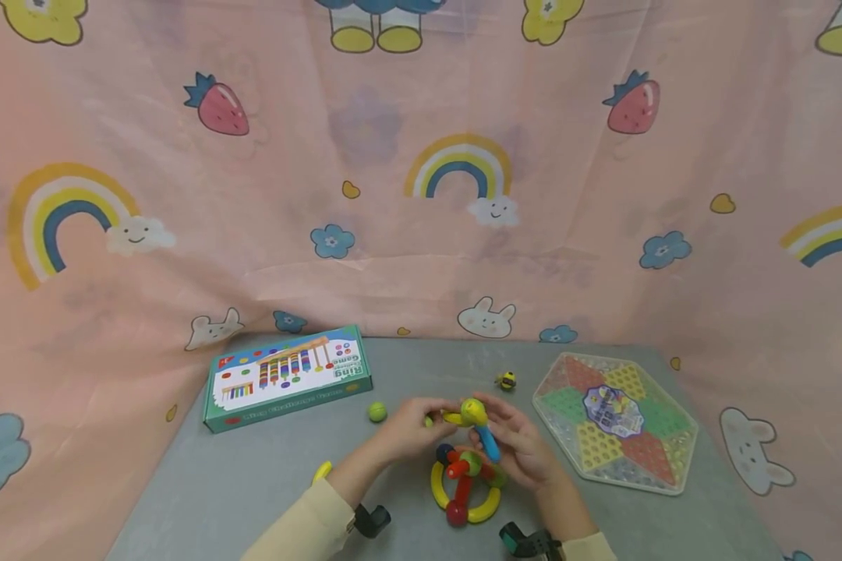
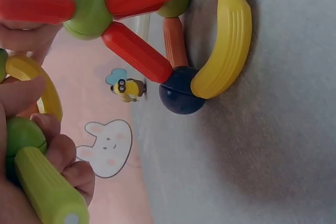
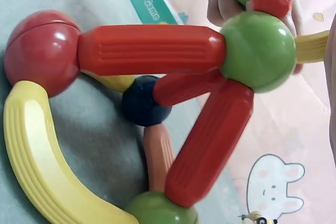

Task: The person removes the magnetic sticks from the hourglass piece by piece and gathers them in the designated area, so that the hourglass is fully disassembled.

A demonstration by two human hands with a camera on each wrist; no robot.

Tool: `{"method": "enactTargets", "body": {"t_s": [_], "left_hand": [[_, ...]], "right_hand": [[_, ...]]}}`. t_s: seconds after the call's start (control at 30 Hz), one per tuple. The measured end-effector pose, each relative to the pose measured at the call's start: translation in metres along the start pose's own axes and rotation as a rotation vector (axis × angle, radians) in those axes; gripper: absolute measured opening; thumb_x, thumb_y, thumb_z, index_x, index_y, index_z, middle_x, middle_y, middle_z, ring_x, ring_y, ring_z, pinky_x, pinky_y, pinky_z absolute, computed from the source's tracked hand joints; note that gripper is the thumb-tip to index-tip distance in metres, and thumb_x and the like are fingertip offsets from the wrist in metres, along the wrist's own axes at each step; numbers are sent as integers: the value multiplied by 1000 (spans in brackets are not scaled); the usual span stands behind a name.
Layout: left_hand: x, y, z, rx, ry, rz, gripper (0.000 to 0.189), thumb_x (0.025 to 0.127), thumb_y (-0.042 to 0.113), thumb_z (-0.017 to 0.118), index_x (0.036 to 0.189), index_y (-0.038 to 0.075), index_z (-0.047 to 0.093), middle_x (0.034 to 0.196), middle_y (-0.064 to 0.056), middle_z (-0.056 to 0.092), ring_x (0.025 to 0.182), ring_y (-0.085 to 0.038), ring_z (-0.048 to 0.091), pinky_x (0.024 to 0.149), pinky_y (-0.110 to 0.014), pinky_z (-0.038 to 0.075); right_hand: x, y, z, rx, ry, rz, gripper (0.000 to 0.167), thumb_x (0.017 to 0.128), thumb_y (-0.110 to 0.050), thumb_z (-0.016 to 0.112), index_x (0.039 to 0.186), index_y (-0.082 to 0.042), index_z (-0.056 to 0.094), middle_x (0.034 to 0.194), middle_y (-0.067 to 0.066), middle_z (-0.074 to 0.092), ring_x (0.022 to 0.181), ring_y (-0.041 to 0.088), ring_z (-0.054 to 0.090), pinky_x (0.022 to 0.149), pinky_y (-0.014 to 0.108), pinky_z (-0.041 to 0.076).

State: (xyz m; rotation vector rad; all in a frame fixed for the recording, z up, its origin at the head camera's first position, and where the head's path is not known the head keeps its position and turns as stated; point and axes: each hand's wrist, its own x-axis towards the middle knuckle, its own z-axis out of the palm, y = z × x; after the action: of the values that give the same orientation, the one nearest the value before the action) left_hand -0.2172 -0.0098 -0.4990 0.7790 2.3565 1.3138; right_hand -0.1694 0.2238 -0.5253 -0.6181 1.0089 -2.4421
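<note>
Left hand point(image 1: 410, 427) grips green rod point(image 2: 48, 186), right hand point(image 1: 524, 446) blue rod point(image 1: 489, 445) — framework point(image 1: 463, 492) beneath, figurine point(image 1: 507, 381) beyond.

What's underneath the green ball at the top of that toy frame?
Three red rods slope down from the green ball to a red ball, a dark blue ball and another green ball. The tabletop directly beneath these lower balls is hidden.

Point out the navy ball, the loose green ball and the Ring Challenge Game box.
Navy ball point(image 2: 178, 98): left wrist view, on its near side.
Loose green ball point(image 1: 376, 412): head view, on its middle.
Ring Challenge Game box point(image 1: 288, 374): head view, on its printed top.
</note>
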Motion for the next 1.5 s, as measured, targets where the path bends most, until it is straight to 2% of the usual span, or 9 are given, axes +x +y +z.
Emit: {"method": "enactTargets", "body": {"t_s": [0.17, 0.37, 0.57, 0.67, 0.8, 0.93, 1.03, 1.2, 1.5], "left_hand": [[-1, 3, 4, 88, 100, -14, 27, 96, 30, 69, 122, 25, 73, 95, 10, 67, 76, -8, 55, 62, -23, 49], [0, 11, 8, 236, 280, 14, 23, 98, 29, 68, 116, 18, 75, 94, 8, 72, 74, -5, 56, 64, -21, 49], [1, 13, 11, 170, 325, -14, 22, 98, 29, 67, 115, 19, 74, 85, 8, 67, 68, -5, 54, 58, -21, 47], [1, 9, 12, 10, 310, -37, 25, 97, 29, 68, 120, 19, 71, 80, 3, 63, 59, -8, 50, 51, -22, 44], [3, 7, 10, -328, 293, -133, 29, 100, 32, 61, 122, 15, 68, 84, 0, 58, 62, -12, 48, 54, -23, 42], [2, 12, 8, -636, 354, -248, 35, 97, 22, 48, 122, 2, 62, 95, -2, 53, 76, -15, 46, 67, -26, 41], [1, 14, 11, -764, 406, -288, 39, 87, 11, 47, 121, -2, 57, 109, -8, 50, 80, -18, 43, 70, -29, 39], [-5, 16, 22, -772, 378, -269, 37, 91, 4, 55, 128, -2, 51, 120, -12, 50, 85, -17, 47, 74, -29, 44], [-15, 14, 25, -656, 295, -205, 52, 95, 15, 70, 140, 5, 46, 129, -17, 53, 101, -17, 63, 88, -33, 57]], "right_hand": [[-1, -1, -4, -58, 28, -20, 47, 107, 4, 32, 153, -7, 35, 152, 11, 48, 108, 20, 66, 98, 32, 54], [-2, 0, -4, -429, 163, -46, 54, 105, 0, 45, 156, -5, 30, 149, 4, 49, 114, 21, 67, 98, 38, 54], [-1, 3, 9, -620, 334, -7, 53, 105, -9, 52, 154, -2, 34, 146, 3, 50, 114, 23, 69, 96, 43, 53], [-1, 5, 10, -624, 350, -28, 52, 105, -12, 53, 153, 0, 35, 147, -3, 50, 114, 22, 69, 97, 38, 54], [-3, 5, 7, -587, 319, -96, 51, 105, -12, 52, 151, 2, 34, 145, 1, 51, 111, 18, 69, 97, 33, 54], [-5, 5, 4, -515, 297, -170, 49, 106, -7, 49, 151, 2, 32, 142, 2, 51, 111, 15, 67, 99, 31, 52], [-7, 7, 4, -474, 307, -196, 51, 106, -7, 48, 153, 1, 31, 141, 2, 52, 111, 16, 66, 101, 31, 52], [-9, 12, 6, -436, 332, -198, 51, 105, -9, 51, 153, -1, 33, 141, -1, 55, 112, 15, 66, 100, 32, 52], [-9, 19, 3, -221, 225, -260, 55, 106, 1, 40, 157, -1, 22, 145, 9, 48, 109, 15, 58, 99, 29, 52]]}}
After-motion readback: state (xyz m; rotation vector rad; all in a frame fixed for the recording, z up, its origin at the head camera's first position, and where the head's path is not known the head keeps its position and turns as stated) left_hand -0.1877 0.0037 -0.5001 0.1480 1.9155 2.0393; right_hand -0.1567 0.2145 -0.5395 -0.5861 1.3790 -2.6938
